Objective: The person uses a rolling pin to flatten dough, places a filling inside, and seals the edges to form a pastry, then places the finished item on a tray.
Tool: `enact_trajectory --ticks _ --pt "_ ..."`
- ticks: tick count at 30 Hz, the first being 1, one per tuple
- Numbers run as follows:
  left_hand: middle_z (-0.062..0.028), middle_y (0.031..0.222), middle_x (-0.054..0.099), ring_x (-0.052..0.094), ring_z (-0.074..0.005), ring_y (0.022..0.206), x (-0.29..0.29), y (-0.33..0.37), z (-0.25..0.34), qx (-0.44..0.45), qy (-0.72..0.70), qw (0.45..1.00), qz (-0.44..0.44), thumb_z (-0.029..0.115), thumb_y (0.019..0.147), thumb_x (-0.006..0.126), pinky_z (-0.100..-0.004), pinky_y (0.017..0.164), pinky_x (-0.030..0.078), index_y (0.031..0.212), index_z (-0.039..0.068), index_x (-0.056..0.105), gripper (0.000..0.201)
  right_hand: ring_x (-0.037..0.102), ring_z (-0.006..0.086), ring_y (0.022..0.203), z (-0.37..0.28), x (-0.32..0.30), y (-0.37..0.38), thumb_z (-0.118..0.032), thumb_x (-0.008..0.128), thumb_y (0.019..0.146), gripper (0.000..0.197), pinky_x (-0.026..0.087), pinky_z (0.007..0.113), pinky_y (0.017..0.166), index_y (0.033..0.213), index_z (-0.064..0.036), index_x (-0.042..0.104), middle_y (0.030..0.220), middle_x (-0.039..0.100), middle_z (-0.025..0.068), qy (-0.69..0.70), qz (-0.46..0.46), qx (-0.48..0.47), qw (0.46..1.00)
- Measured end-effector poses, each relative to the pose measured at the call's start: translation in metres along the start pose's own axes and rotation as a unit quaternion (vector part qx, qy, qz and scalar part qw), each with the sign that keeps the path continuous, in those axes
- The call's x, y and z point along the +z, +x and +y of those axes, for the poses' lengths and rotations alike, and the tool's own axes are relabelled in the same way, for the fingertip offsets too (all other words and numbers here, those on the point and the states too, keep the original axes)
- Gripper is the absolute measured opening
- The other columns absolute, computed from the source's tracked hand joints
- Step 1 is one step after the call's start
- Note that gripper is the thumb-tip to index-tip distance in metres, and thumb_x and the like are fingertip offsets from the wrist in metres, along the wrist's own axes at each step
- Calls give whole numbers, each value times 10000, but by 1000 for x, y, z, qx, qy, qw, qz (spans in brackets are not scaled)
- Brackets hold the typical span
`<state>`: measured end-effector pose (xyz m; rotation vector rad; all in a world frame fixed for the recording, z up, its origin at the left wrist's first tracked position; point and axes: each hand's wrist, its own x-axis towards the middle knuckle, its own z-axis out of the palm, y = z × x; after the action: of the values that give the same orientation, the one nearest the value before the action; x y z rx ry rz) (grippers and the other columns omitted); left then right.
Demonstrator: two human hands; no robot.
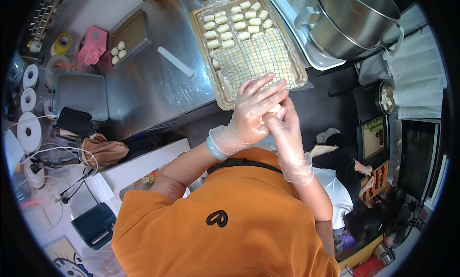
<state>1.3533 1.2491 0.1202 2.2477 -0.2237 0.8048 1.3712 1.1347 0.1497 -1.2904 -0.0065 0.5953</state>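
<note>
A small piece of pale dough is held between my two hands, mostly hidden by the fingers. My left hand, in a clear plastic glove with a pale bangle at the wrist, cups it with its fingers reaching across. My right hand, also gloved, presses its thumb and fingers around the dough. Just beyond my hands lies a tray lined with plastic film. Short dough rolls sit on it in rows, and a checked cloth covers the near part.
On the steel counter lie a white scraper and a dark tray with several dough balls. A steel pot stands on a white scale at right. Below right, another person handles an orange tray.
</note>
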Motion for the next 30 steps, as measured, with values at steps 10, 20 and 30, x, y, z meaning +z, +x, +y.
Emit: enact_trajectory --ticks 10,20,30 --pt "-161 1457 438 399 -367 1353 -20 3 -5 -14 -84 988 -131 270 680 824 -453 1114 290 1408 27 425 865 573 69 872 -20 -21 6 -45 633 789 541 481 223 772 1304 53 499 1011 628 81 -92 -110 51 988" --pt "-156 1367 549 493 -367 1274 -14 -1 -3 62 -29 997 -46 269 846 691 -450 1030 374 1125 56 690 352 499 63 729 -13 -7 -8 -105 627 763 483 456 232 684 1225 9 543 856 580 13 -173 -31 13 984" --pt "-183 1464 414 419 -380 1319 -8 -5 2 -49 -93 993 -46 248 733 775 -465 1063 338 1350 26 506 709 535 73 823 -14 -17 5 17 594 785 506 457 210 755 1285 0 519 925 573 -6 -52 -55 72 995"
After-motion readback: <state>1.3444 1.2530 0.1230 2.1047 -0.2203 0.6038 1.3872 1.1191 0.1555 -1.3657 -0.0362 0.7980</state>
